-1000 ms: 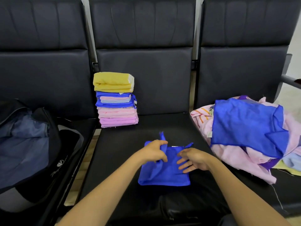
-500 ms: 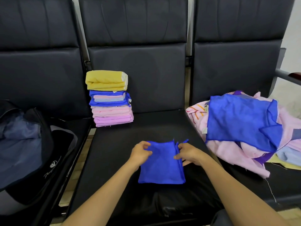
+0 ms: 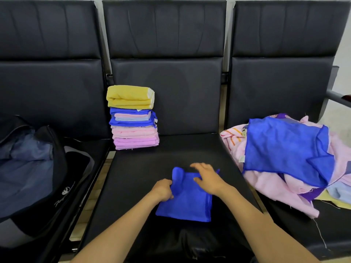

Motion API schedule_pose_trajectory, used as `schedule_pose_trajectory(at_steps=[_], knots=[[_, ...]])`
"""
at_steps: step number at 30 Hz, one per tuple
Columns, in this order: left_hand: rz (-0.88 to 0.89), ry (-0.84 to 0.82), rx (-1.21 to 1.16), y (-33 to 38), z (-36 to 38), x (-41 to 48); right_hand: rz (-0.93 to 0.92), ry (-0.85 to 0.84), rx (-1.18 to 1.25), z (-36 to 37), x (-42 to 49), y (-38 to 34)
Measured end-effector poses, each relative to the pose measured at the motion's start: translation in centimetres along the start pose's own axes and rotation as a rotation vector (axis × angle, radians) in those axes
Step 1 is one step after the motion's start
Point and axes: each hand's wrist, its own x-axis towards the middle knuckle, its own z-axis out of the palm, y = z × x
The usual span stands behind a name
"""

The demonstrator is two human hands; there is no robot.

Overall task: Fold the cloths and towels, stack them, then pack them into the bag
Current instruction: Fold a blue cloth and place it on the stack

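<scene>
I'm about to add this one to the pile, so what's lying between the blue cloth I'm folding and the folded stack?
Nothing: the head view shows only bare black seat cushion between the blue cloth and the folded stack.

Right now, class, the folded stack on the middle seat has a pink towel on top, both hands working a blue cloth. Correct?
No: the head view shows a yellow towel on top of the folded stack; left hand and right hand work the blue cloth.
</scene>
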Motion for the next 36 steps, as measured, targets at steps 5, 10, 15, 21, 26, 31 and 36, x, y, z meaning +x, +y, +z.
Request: schedule_pose_trajectory(at_steps=[5,10,15,21,26,31,36], knots=[[0.003,0.565,0.219,-1.1,-1.2,-0.2,0.179,-0.155,-0.131,0.8,0.3,-0.7],[-0.302,0.347,0.056,-3.0,-0.4,-1.0,0.352,-0.103,-0.106,0.5,0.5,-0.2],[-0.375,0.164,0.070,-3.8,0.0,-1.8,0.423,-0.194,-0.047,2.2,0.6,-0.8],[-0.203,0.179,-0.255,-3.7,-0.4,-2.8,0.411,-0.082,0.326,2.3,0.6,-1.4],[0.044,0.303,-0.848,-4.8,-2.3,-3.4,0.211,-0.102,1.040,-0.2,0.3,-0.8],[0.194,0.120,-0.887,-5.5,-4.4,-3.9,0.075,-0.138,0.966,-2.0,-0.3,-0.2],[0.175,0.197,-0.563,-5.0,-4.5,-4.2,0.031,-0.131,0.654,-2.5,-0.4,0.4]])
